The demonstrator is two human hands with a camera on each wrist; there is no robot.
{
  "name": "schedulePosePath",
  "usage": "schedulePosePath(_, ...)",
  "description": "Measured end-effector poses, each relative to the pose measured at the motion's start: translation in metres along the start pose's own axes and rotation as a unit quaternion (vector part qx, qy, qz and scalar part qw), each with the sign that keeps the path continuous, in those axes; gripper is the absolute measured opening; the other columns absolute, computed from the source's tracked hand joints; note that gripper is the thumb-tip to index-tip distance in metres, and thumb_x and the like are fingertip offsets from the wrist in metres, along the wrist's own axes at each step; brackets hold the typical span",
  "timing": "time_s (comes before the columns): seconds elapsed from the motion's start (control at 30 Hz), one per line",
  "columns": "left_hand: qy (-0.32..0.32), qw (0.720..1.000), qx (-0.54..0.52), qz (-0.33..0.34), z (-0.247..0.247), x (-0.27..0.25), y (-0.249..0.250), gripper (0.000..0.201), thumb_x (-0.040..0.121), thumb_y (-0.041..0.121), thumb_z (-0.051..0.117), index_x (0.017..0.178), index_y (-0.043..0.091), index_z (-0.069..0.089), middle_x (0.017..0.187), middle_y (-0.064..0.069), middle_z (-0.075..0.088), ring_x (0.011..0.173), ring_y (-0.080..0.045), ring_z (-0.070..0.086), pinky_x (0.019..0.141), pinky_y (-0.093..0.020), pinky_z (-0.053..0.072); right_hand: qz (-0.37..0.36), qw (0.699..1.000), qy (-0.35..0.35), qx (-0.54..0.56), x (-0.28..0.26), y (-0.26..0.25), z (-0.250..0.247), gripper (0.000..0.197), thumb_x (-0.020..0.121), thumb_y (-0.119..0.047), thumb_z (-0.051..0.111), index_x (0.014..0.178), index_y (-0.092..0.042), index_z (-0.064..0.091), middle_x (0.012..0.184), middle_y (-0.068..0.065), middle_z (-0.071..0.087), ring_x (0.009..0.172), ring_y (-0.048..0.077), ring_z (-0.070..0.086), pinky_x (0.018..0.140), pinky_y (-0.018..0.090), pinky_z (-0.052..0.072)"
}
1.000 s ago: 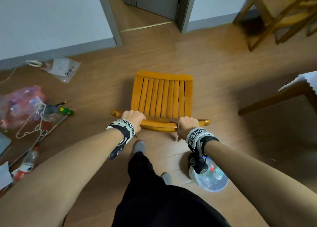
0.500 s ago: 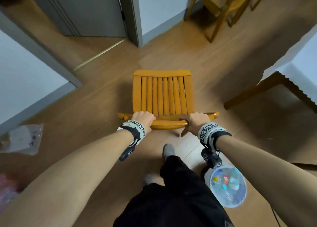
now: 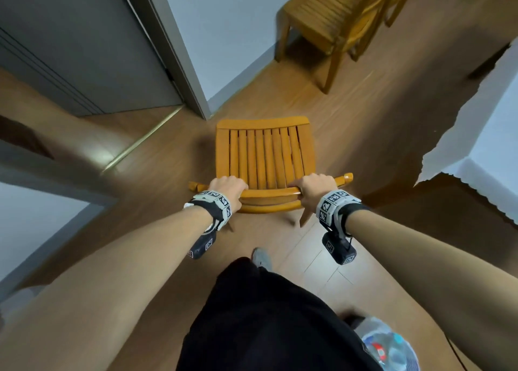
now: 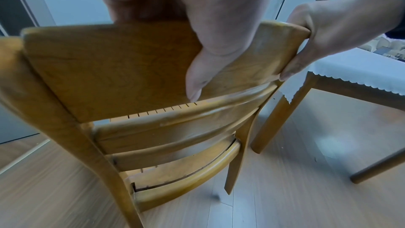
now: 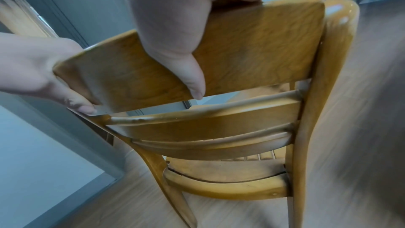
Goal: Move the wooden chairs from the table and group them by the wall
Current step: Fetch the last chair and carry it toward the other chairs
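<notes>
A wooden chair (image 3: pixel 263 154) with a slatted seat is in front of me, seen from behind in the left wrist view (image 4: pixel 131 68) and the right wrist view (image 5: pixel 252 55). My left hand (image 3: pixel 228 187) grips the left part of its top back rail, thumb (image 4: pixel 203 68) down the rail's rear face. My right hand (image 3: pixel 316 187) grips the right part of the same rail, thumb (image 5: pixel 186 68) likewise behind it. Two more wooden chairs (image 3: pixel 333 20) stand together by the white wall at the upper right.
A table (image 3: pixel 482 135) with a white scalloped cloth stands at the right, its leg (image 4: pixel 278 119) close to the chair. A grey door and frame (image 3: pixel 173 48) lie ahead left. A clear bag of bottles (image 3: pixel 389 348) sits on the floor by my right leg.
I have turned to the right with the chair in both hands; the doorway and floor clutter slid left out of view, and the chairs by the wall came closer.
</notes>
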State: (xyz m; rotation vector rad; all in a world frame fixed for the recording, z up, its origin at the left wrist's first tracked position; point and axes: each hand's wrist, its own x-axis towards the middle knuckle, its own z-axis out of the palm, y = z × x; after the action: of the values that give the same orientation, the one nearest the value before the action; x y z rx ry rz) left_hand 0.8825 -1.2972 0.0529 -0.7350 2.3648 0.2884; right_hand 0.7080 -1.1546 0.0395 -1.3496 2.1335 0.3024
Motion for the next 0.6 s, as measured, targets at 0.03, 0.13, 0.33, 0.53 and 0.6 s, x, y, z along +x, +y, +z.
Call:
schedulePosePath(0.03,-0.002,1.000,0.005,0.003,-0.010,0.013,0.001,0.045,0.092,0.009,0.057,0.132,0.029,0.061,0.127,-0.005,0.064,0.117,-0.030,0.059,0.090,-0.039,0.047,0.002,1.000,-0.010,-0.006,0.011,0.006,-0.010,0.036,0.090,-0.019,0.057,0.116,-0.044,0.065,0.086,-0.004,0.061,0.093,0.028,0.067,0.075,0.037,0.054)
schedulePosePath(0.13,-0.006,1.000,0.014,0.013,-0.038,0.054,0.000,0.051,0.094,0.014,0.058,0.143,0.029,0.053,0.134,-0.005,0.061,0.122,-0.029,0.056,0.095,-0.039,0.046,0.006,1.000,-0.013,-0.003,0.047,0.031,-0.038,0.037,0.091,-0.021,0.058,0.120,-0.043,0.065,0.087,-0.005,0.062,0.091,0.028,0.066,0.074,0.036,0.052)
schedulePosePath(0.33,0.003,1.000,0.017,0.024,-0.109,0.150,-0.001,0.046,0.090,0.013,0.060,0.135,0.027,0.060,0.123,-0.004,0.065,0.113,-0.030,0.060,0.090,-0.039,0.047,-0.003,1.000,0.015,-0.022,0.137,0.087,-0.101,0.044,0.090,-0.024,0.058,0.126,-0.048,0.064,0.093,-0.004,0.068,0.090,0.028,0.068,0.070,0.036,0.050)
schedulePosePath(0.53,0.012,1.000,-0.002,0.009,-0.187,0.269,-0.005,0.049,0.089,0.015,0.062,0.137,0.027,0.058,0.125,-0.005,0.064,0.116,-0.030,0.059,0.093,-0.039,0.047,-0.005,1.000,0.016,-0.009,0.255,0.154,-0.178,0.036,0.094,-0.027,0.061,0.122,-0.050,0.066,0.084,-0.010,0.062,0.080,0.021,0.064,0.075,0.035,0.056)
schedulePosePath(0.6,0.004,1.000,-0.014,-0.008,-0.212,0.305,-0.002,0.049,0.089,0.015,0.064,0.136,0.029,0.059,0.126,-0.005,0.064,0.118,-0.030,0.058,0.094,-0.039,0.047,-0.009,1.000,0.014,-0.017,0.290,0.174,-0.202,0.033,0.095,-0.028,0.063,0.120,-0.049,0.067,0.082,-0.011,0.062,0.076,0.020,0.062,0.076,0.036,0.057)
